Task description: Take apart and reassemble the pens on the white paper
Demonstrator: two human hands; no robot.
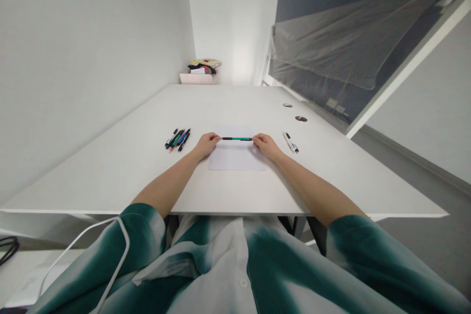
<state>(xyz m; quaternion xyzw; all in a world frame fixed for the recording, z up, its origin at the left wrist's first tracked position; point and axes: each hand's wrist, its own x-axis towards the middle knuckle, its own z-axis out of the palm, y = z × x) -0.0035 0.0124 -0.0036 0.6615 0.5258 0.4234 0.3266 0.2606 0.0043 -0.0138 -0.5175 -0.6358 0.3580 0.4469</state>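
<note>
A green and black pen (236,139) is held level by its two ends, over a sheet of white paper (237,158) on the white table. My left hand (208,144) pinches its left, black end. At the right end, the fingertips of my right hand (264,144) are closed on the pen. Left of my left hand lies a group of several pens (177,140) in black, green, blue and red. Two pens (290,142), one mostly white, lie side by side to the right of my right hand.
The white table (231,195) runs away from me along a wall at the left. A pale box (196,78) with stacked items stands at its far end. Two round metal discs (300,118) are at the right edge, beside a dark panel (331,44) under plastic film.
</note>
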